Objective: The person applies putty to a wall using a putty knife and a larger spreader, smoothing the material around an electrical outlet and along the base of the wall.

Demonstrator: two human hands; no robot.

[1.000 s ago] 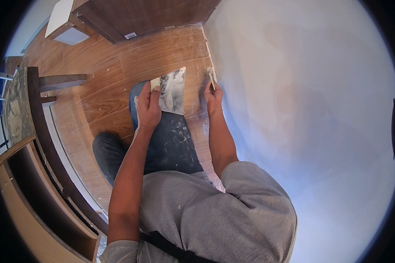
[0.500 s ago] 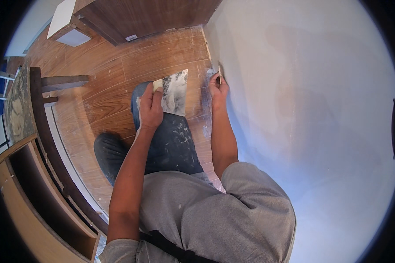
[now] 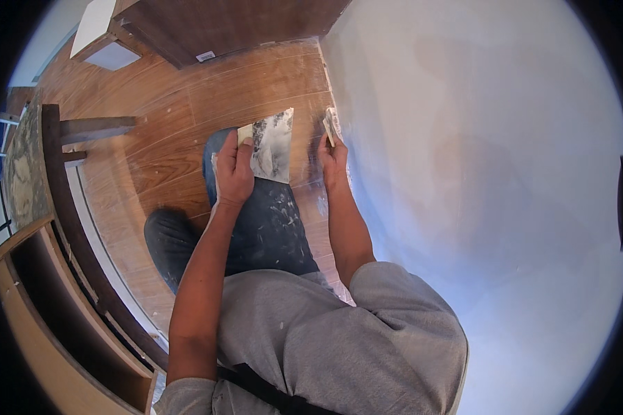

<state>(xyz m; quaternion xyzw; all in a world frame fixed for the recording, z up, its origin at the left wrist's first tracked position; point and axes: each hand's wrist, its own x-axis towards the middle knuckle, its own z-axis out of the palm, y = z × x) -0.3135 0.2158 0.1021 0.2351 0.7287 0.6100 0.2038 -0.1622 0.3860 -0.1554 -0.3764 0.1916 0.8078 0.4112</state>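
My left hand (image 3: 235, 166) is closed on the pale handle of a wide putty knife (image 3: 273, 145). Its broad metal blade, smeared with whitish and dark patches, lies flat above my knee. To the right, close to the foot of the wall, my right hand (image 3: 333, 153) grips a smaller putty knife (image 3: 330, 127) by its pale handle. That narrower tool is tilted and seen partly edge-on, so its blade shows little. A gap separates it from the wide blade. The pale grey wall (image 3: 464, 173) carries darker, damp-looking patches.
A dark brown wooden cabinet (image 3: 235, 28) stands at the far end against the wall. On the left are a wooden piece with stub legs (image 3: 97, 129) and an open drawer-like box (image 3: 83, 318). Wood-plank flooring (image 3: 166, 138) with white smears lies beneath my jeans-clad legs (image 3: 263, 235).
My right hand has moved slightly left and down, away from the wall, and its putty knife has turned so more of it shows. My left hand has barely shifted.
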